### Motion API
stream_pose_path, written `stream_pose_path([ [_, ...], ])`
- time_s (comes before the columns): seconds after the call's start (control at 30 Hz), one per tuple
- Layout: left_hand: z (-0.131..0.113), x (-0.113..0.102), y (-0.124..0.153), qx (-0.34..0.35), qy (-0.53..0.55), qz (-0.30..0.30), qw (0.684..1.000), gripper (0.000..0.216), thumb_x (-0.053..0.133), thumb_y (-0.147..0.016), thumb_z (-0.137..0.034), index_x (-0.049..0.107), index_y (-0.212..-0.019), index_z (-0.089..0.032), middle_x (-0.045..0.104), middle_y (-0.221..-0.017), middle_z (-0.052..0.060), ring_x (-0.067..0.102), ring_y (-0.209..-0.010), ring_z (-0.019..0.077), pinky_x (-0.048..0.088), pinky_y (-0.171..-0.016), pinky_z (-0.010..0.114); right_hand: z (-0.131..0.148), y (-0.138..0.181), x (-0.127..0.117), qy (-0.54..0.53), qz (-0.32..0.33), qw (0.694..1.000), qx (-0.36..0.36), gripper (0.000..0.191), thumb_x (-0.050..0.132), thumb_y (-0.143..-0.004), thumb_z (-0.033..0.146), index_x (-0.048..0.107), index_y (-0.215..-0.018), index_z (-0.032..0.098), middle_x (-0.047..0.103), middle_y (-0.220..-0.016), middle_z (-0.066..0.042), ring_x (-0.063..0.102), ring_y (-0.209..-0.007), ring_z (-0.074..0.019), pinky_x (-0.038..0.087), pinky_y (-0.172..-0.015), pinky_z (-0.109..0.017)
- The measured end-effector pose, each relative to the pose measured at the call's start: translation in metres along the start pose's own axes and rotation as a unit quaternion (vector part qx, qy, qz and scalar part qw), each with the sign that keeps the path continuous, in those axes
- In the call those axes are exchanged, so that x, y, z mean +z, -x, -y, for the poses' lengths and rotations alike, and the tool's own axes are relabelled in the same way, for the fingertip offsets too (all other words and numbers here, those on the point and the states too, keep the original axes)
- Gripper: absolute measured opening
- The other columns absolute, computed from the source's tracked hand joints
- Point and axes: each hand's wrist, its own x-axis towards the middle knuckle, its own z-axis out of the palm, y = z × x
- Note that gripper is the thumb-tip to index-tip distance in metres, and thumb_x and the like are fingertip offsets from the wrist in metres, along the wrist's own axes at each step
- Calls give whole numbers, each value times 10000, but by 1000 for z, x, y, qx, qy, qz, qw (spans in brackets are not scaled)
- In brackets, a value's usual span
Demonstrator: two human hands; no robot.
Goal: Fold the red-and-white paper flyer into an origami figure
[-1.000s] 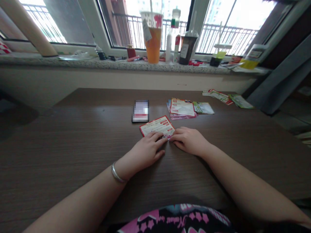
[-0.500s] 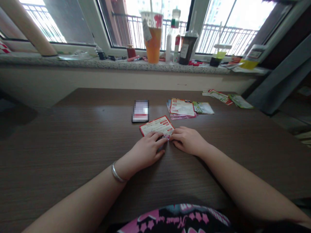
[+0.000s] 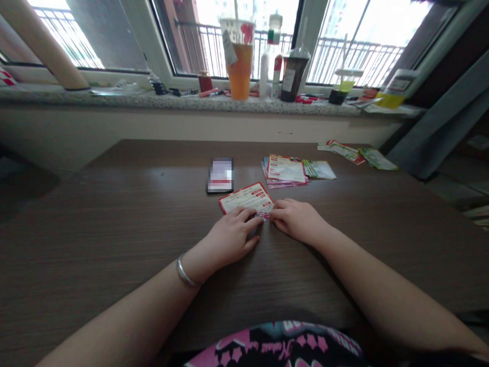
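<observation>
A flat seed-packet-like printed packet (image 3: 248, 197), white with a red border, lies slanted on the brown table. My left hand (image 3: 235, 234) rests over its lower edge, palm down, fingers spread and pressing on it. At the packet's lower right corner, my right hand (image 3: 292, 218) has its thumb and fingers pinched together. Whether a bit of the packet's edge is between them is too small to tell. A silver bangle (image 3: 185, 271) circles my left wrist.
A phone (image 3: 220, 175) lies just behind the packet. To its right is a stack of similar packets (image 3: 286, 169); torn strips and packets (image 3: 346, 152) lie at the far right. Cups and bottles, among them a tall orange drink (image 3: 240, 71), line the windowsill (image 3: 183, 103).
My right hand has shifted slightly to the right, away from the packet's corner, showing more of that corner. My left hand stays in place on the packet.
</observation>
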Motion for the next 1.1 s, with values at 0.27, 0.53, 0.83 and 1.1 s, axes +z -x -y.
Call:
stream_pose_path([
  [0.27, 0, 0, -1, 0, 2, 0, 1000, 364, 493, -914, -320, 557, -1253, -206, 534, -1287, 99, 471, -1207, 265, 392, -1050, 439, 3, 2, -7, -6, 24, 999, 39, 194, 499, -908, 240, 692, -916, 224, 661, -1000, -50, 608, -898, -176, 422, -730, -266],
  [0.53, -1, -3, -2, -5, 2, 13, 1000, 372, 494, -910, -319, 551, -1259, -203, 530, -1284, 100, 471, -1199, 268, 399, -1042, 432, -3, 4, -9, 21, 42, 997, 64, 169, 526, -868, 244, 692, -844, 227, 667, -919, -35, 615, -804, -168, 399, -654, -258],
  [0.83, 0, -2, -1, -5, 3, 6, 1000, 371, 493, -916, -334, 548, -1264, -217, 520, -1299, 94, 460, -1213, 259, 381, -1059, 425, -10, 8, -18, 37, 76, 992, 91, 182, 531, -851, 236, 713, -844, 243, 692, -910, -40, 626, -812, -177, 397, -639, -256],
  [1.1, 1, 0, 0, -2, -1, 4, 1000, 372, 487, -920, -337, 545, -1268, -220, 519, -1305, 88, 456, -1220, 261, 377, -1064, 424, -13, 10, -22, 55, 93, 992, 72, 180, 526, -839, 215, 702, -833, 253, 694, -907, -19, 637, -835, -181, 381, -614, -252],
])
